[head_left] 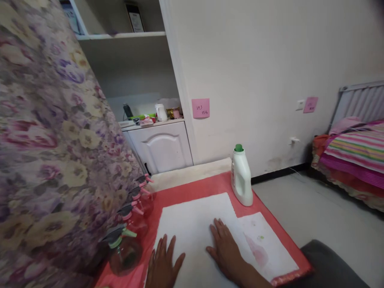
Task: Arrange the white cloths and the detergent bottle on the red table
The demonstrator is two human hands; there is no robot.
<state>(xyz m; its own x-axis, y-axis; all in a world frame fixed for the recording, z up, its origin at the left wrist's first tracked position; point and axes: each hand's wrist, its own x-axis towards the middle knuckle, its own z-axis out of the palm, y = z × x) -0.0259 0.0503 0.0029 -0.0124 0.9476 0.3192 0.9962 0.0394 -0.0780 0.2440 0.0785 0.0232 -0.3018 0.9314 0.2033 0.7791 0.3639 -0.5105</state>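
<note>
While the spray bottles [124, 250] are standing in a row just left of your hands, against the flowered curtain [45, 140], you are keeping the middle of the red table [207, 186] free for the white cloth [192, 228]. Your left hand [163, 264] is lying flat and open on the cloth's near edge, gripping nothing. Your right hand [225, 248] is pressing down beside it, fingers spread, holding nothing. Right of it a stained cloth [264, 246] is lying, and beyond it the detergent bottle [241, 176] is standing upright.
</note>
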